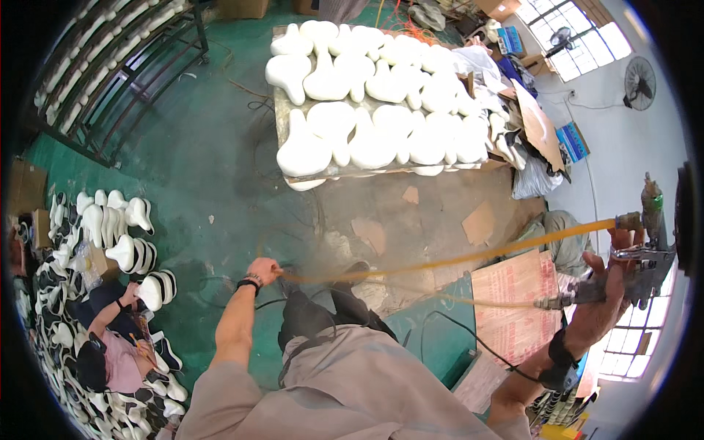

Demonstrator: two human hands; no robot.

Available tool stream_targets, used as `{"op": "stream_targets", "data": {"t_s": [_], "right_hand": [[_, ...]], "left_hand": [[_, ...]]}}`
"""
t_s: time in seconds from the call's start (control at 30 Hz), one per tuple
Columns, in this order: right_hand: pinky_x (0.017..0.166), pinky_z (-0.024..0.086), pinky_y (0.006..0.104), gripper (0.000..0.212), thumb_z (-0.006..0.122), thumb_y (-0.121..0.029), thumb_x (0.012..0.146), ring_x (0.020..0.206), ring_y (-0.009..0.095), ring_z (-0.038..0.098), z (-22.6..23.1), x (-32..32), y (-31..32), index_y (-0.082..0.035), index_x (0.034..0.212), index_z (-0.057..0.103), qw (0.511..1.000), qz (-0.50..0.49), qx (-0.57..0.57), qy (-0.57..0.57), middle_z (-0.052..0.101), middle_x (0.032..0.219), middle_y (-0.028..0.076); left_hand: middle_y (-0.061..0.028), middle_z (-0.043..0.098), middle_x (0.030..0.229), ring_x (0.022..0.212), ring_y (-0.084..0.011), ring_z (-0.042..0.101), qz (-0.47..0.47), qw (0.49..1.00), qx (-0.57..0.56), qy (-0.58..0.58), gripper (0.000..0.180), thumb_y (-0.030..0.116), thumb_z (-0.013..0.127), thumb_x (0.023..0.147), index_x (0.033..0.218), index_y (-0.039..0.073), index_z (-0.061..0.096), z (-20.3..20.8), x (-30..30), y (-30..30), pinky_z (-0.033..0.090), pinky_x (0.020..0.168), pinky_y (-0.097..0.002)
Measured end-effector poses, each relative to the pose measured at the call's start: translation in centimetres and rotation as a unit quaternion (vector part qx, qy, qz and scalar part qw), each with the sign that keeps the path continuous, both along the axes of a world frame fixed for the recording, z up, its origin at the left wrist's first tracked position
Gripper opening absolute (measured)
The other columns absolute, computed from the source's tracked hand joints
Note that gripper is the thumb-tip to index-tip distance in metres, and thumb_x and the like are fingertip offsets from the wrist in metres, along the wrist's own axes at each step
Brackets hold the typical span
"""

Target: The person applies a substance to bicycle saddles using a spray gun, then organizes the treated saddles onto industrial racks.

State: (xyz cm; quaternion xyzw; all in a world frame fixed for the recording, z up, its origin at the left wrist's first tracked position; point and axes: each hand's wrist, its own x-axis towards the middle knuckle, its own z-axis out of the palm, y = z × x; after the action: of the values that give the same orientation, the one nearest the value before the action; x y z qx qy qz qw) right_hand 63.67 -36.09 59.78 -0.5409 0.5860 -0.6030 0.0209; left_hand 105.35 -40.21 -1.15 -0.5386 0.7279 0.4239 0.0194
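Observation:
My left hand [264,271], with a dark band at its wrist, is closed around a yellow hose [440,258] low in front of me. The hose stretches across to a metal spray gun [645,253] at the far right. My right hand [612,290] is wrapped around the spray gun and holds it up near the wall. A second, paler hose [484,301] joins the gun by a metal fitting and runs back to the left. Part of the gun is cut off by the dark rim of the view.
A table [281,121] ahead bears rows of white saddle-shaped pads [304,152]. At left, a co-worker [121,352] sits among piled black-and-white saddles [132,253]. A rack [110,139] stands far left. Cardboard [480,224] lies on the floor; a fan [639,82] hangs at right.

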Motion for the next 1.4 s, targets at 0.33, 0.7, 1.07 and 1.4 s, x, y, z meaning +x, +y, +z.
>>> {"op": "stream_targets", "data": {"t_s": [0.33,0.7,1.07,1.4], "right_hand": [[0.055,0.050,0.0194,0.075,0.056,0.006,0.073,0.091,0.018,0.060,-2.1,6.0,-4.2,-0.001,0.144,0.033,0.957,0.114,0.250,-0.095,0.059,0.110,0.017],[0.071,0.050,0.0330,0.058,0.069,0.001,0.081,0.079,0.030,0.063,-8.4,11.5,-9.4,-0.003,0.136,0.052,0.768,0.312,0.484,0.281,0.064,0.094,0.018],[0.072,0.051,0.0339,0.064,0.069,0.008,0.075,0.080,0.031,0.066,-10.0,8.5,-13.2,-0.005,0.136,0.054,0.761,0.369,0.450,0.286,0.065,0.095,0.018],[0.069,0.050,0.0330,0.059,0.076,-0.003,0.076,0.074,0.027,0.062,-11.3,4.1,-14.3,-0.005,0.132,0.058,0.776,0.374,0.436,0.261,0.065,0.089,0.015]], "left_hand": [[-0.0211,0.069,0.090,0.090,-0.0421,0.065,0.102,0.978,0.102,-0.152,0.052,0.056,0.055,0.090,0.084,0.008,0.075,6.7,2.4,3.9,0.052,0.077,-0.0496],[-0.0170,0.068,0.075,0.077,-0.0395,0.064,0.115,0.991,0.026,-0.062,0.049,0.055,0.065,0.084,0.072,0.008,0.074,13.3,-0.8,0.4,0.051,0.069,-0.0481],[-0.0186,0.067,0.074,0.074,-0.0395,0.065,0.155,0.983,0.069,-0.076,0.034,0.044,0.070,0.081,0.074,0.011,0.075,11.9,-4.9,3.4,0.051,0.068,-0.0474],[-0.0173,0.067,0.074,0.075,-0.0381,0.065,0.155,0.983,0.052,-0.087,0.046,0.054,0.072,0.078,0.072,0.009,0.074,10.5,-9.3,2.9,0.051,0.067,-0.0451]]}}
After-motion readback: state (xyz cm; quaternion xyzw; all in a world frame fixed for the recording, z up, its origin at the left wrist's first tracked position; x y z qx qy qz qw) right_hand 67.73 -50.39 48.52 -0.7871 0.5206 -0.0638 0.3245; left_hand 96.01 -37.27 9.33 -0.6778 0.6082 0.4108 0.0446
